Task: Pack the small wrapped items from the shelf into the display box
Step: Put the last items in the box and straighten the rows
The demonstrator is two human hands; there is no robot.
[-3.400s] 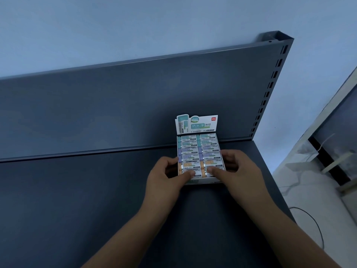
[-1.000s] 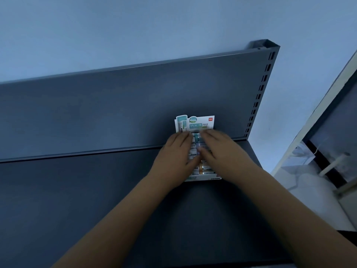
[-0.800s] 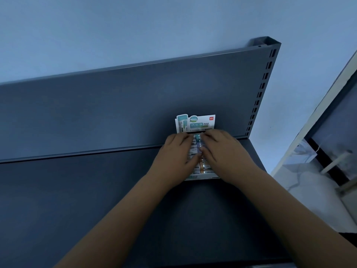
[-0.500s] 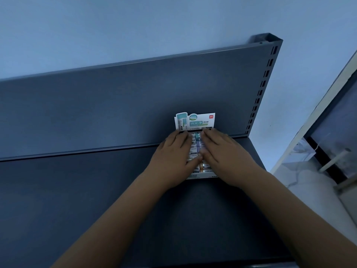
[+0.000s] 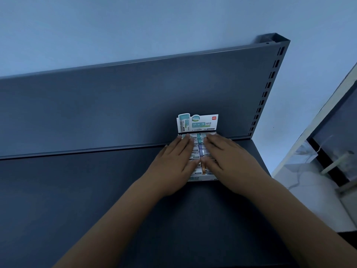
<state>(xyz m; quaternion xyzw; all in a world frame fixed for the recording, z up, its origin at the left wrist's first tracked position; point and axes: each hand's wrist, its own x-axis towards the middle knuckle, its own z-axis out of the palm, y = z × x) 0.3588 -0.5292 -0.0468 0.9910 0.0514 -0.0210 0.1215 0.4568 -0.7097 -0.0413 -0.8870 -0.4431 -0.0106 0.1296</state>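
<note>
A white display box (image 5: pixel 201 178) with an upright printed header card (image 5: pixel 198 123) stands on the dark grey shelf (image 5: pixel 77 190), close to the back panel. Small wrapped items (image 5: pixel 199 149) fill it in two columns. My left hand (image 5: pixel 174 161) lies flat on the left column with straight fingers pointing to the back. Over the right column my right hand (image 5: pixel 226 159) lies flat the same way. Both hands press on the items and hide most of them; only the strip between the hands shows.
The shelf's back panel (image 5: pixel 135 101) rises behind the box, ending at a slotted upright (image 5: pixel 268 88) on the right. The shelf's right edge lies just past the box; beyond it is a pale floor (image 5: pixel 313 194) with a thin cable and a dark framed panel.
3.4 s ago both hands held the box's front corners. Since then they moved onto the items and lie flat. Over the last second they barely shifted; fingertips crept slightly toward the header card.
</note>
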